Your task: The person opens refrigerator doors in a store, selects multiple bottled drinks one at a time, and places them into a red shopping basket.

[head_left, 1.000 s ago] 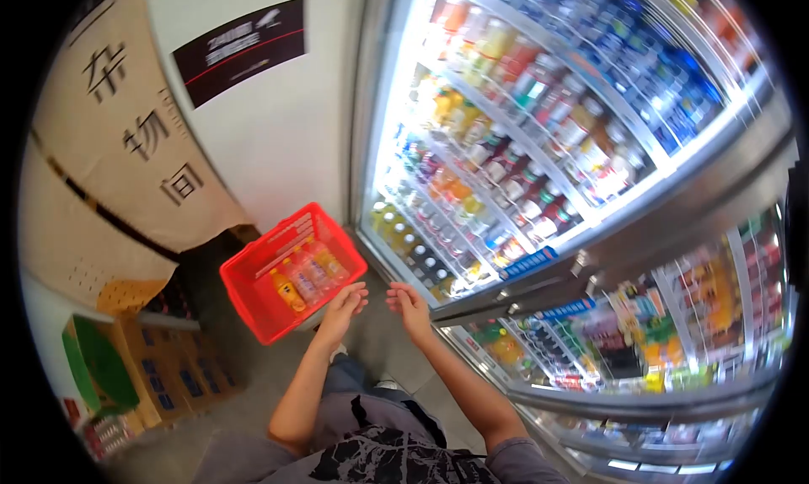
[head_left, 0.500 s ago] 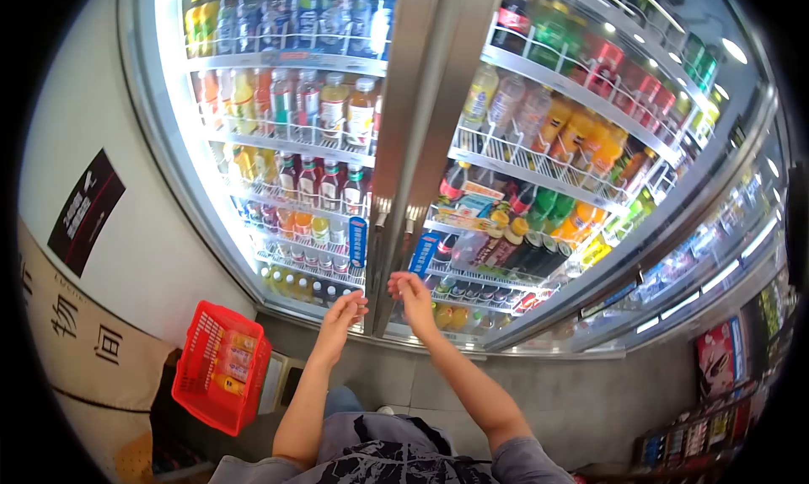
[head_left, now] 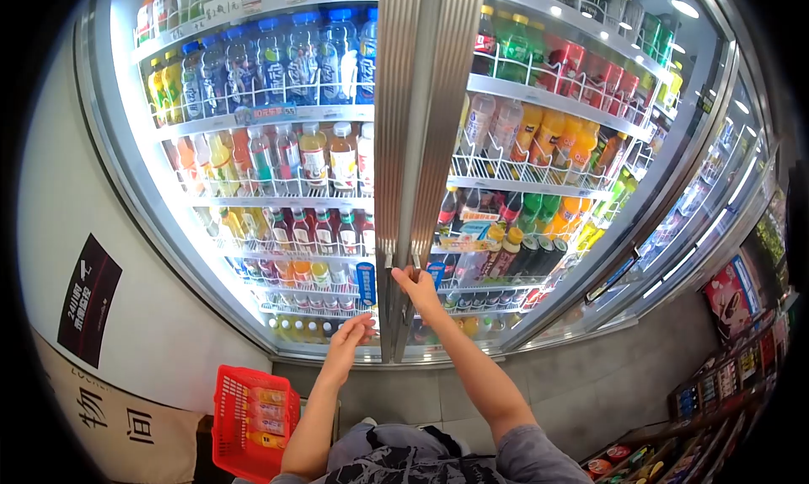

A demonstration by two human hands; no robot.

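Observation:
My right hand [head_left: 419, 294] is at the middle of a glass-door drinks fridge, its fingers curled round the metal door handle [head_left: 415, 260] of the right door. The handle's lower part is mostly hidden behind it. Lower and to the left, my left hand [head_left: 347, 342] is in front of the left glass door, loosely bent with fingers apart and nothing in it. Both doors look closed, meeting at brown metal frames [head_left: 438, 104]. Behind the glass stand rows of bottles, among them blue-capped water bottles [head_left: 303, 58] and orange drink bottles [head_left: 552, 138].
A red shopping basket [head_left: 226, 425] with several orange-and-pink bottles [head_left: 268, 412] stands at lower left. Beside it is a white wall with a black sign [head_left: 88, 303]. More fridge doors [head_left: 666, 239] run off to the right. A snack shelf [head_left: 725, 383] stands at lower right, beyond grey floor tiles [head_left: 548, 391].
My right hand has reached the right door's handle and closed on it. My left hand stays low and empty. The view has shifted, showing more of the fridge's upper shelves.

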